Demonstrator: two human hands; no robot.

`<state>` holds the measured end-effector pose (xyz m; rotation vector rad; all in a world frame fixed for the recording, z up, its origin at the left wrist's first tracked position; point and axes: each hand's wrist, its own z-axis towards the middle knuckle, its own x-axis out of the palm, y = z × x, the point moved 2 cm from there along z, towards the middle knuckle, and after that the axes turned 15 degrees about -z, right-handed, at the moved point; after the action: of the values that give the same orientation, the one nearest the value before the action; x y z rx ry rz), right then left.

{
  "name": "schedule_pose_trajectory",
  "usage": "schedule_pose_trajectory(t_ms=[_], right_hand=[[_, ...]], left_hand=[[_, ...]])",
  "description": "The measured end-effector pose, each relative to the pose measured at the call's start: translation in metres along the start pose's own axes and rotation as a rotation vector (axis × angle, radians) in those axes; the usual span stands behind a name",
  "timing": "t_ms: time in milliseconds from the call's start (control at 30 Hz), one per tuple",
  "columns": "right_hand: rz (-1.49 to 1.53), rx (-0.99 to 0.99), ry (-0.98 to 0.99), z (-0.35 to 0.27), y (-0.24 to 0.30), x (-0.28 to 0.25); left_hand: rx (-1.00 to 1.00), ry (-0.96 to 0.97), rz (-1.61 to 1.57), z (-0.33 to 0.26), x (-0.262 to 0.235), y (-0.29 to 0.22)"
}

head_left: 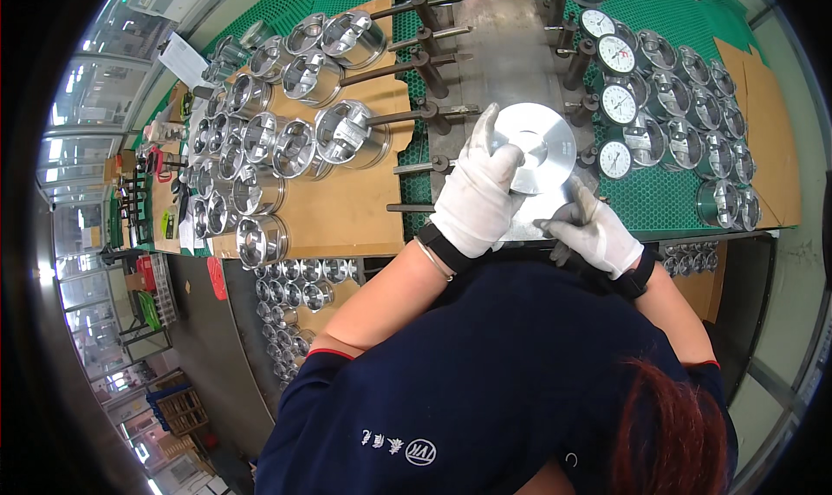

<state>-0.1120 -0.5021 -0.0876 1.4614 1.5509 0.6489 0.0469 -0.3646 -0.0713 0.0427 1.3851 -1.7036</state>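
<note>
My left hand (477,196), in a white glove, is closed on a shiny round metal piston (551,161). Its thumb lies over the near left part of the piston's flat face, and a finger runs up along the left rim. That face, with a shallow round recess in the middle, is turned toward me. Just below the piston's lower right edge is my right hand (600,237), gloved in white with grey fingertips. Its fingers are bent but apart, with nothing visible between them. Whether a fingertip touches the rim I cannot tell.
A metal plate (507,53) lies beneath, flanked by dark gauge posts (431,74) and several dial gauges (617,55). Rows of pistons stand on cardboard (347,187) at left and on green mesh matting (646,209) at right. More pistons (308,296) sit on a lower shelf.
</note>
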Motion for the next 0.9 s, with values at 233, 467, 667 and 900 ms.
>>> schedule_pose_trajectory(t_ms=[233, 467, 667, 900], right_hand=[[-0.011, 0.027, -0.012, 0.0, 0.003, 0.001], [-0.05, -0.006, 0.042, -0.006, 0.012, -0.009], [-0.007, -0.354, -0.222, -0.05, 0.032, -0.025], [0.611, -0.322, -0.711, -0.109, -0.11, -0.126]], left_hand=[[-0.007, 0.001, -0.016, 0.002, -0.001, -0.005], [-0.011, 0.007, -0.02, 0.005, -0.011, -0.013], [-0.716, 0.383, -1.136, 0.014, -0.034, -0.068], [-0.012, -0.109, 0.035, -0.015, -0.108, -0.04]])
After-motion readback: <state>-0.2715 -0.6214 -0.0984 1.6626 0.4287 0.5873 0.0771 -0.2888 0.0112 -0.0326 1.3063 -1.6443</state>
